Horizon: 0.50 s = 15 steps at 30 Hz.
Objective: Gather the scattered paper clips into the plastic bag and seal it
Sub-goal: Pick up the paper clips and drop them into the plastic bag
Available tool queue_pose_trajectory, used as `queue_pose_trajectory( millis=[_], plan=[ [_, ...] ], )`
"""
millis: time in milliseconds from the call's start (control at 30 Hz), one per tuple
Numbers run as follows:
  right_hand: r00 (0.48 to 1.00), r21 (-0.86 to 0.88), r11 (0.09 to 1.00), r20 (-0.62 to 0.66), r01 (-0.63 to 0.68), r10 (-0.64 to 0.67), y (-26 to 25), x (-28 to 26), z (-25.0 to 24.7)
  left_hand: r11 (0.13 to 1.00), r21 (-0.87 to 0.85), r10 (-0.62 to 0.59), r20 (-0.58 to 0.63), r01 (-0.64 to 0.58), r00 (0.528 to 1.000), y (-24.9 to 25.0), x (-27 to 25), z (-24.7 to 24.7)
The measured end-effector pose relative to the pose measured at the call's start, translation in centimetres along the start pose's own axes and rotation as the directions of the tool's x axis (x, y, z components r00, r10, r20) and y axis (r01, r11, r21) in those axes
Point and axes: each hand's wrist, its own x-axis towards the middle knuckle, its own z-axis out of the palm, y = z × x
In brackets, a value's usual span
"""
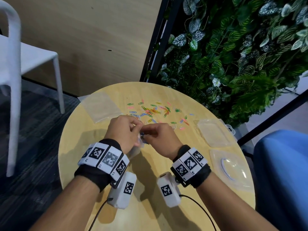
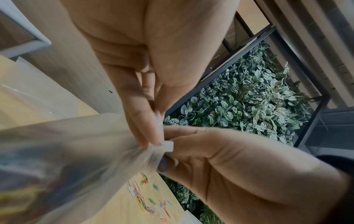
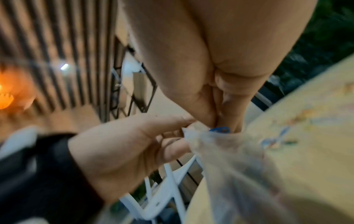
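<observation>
Over the middle of the round table (image 1: 103, 164), my two hands meet at the mouth of a clear plastic bag (image 2: 76, 151). My left hand (image 1: 139, 126) pinches the bag's top edge (image 3: 191, 133) between thumb and fingers (image 2: 145, 133). My right hand (image 1: 148, 133) pinches a blue paper clip (image 2: 162, 165) at the bag's opening; the same blue paper clip (image 3: 220, 130) shows under its fingertips (image 3: 208, 119). Coloured shapes blur inside the bag. Several coloured paper clips (image 1: 155, 110) lie scattered on the far half of the table.
A second flat clear bag (image 1: 100, 107) lies at the table's far left. A clear plastic box (image 1: 215, 132) and its lid (image 1: 231, 170) sit at the right edge. A white chair (image 1: 15, 64) stands left, a plant wall (image 1: 233, 55) behind, and a blue seat (image 1: 283, 172) right.
</observation>
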Motion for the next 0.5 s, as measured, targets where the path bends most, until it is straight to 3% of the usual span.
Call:
queue_pose_trajectory(
  millis=[67, 100, 233, 333, 500],
  plan=[
    [0.996, 0.100, 0.992, 0.031, -0.083, 0.081, -0.1, 0.3, 0.5, 1.000, -0.006, -0.001, 0.003, 0.001, 1.000, -0.1, 0.1, -0.2],
    [0.996, 0.071, 0.994, 0.020, -0.083, 0.082, -0.2, 0.4, 0.6, 1.000, -0.013, -0.005, 0.011, 0.005, 1.000, -0.1, 0.1, -0.2],
    [0.997, -0.277, 0.958, 0.038, 0.071, -0.062, -1.0, 0.5, 0.6, 1.000, 0.018, 0.004, 0.031, -0.004, 1.000, 0.0, -0.1, 0.0],
    [0.984, -0.269, 0.959, 0.175, 0.082, -0.035, -1.5, 0.8, -0.3, 1.000, 0.015, 0.009, 0.016, -0.009, 1.000, -0.2, 0.2, 0.3],
    [0.958, -0.280, 0.933, 0.236, 0.225, -0.161, -1.2, 0.6, -2.1, 0.999, 0.040, -0.030, 0.049, 0.028, 0.998, -0.7, 0.0, 0.6]
  ],
)
